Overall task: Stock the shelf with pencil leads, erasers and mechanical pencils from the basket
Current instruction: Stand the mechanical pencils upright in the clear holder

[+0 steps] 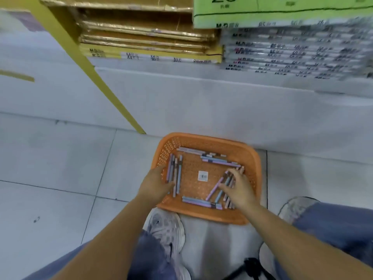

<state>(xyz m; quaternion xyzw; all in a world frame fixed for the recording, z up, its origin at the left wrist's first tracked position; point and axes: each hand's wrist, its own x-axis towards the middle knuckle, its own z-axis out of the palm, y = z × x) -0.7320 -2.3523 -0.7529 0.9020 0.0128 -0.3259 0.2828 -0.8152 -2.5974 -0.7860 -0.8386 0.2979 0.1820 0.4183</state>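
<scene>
A basket [256,170] sits on the floor, with the shelf [153,57] at 12 o'clock from it. Pencils [212,158] lie in loose bunches along its four walls. The right hand [241,190], at 3 o'clock in the basket, curls spread fingers [232,174] and thumb round one bunch. The left hand [154,184], at 9 o'clock, touches another bunch; whether its fingers grip cannot be told. The pencils look light, stiff and smooth, so likely to roll or slip. A bunch is best gripped round its middle.
</scene>
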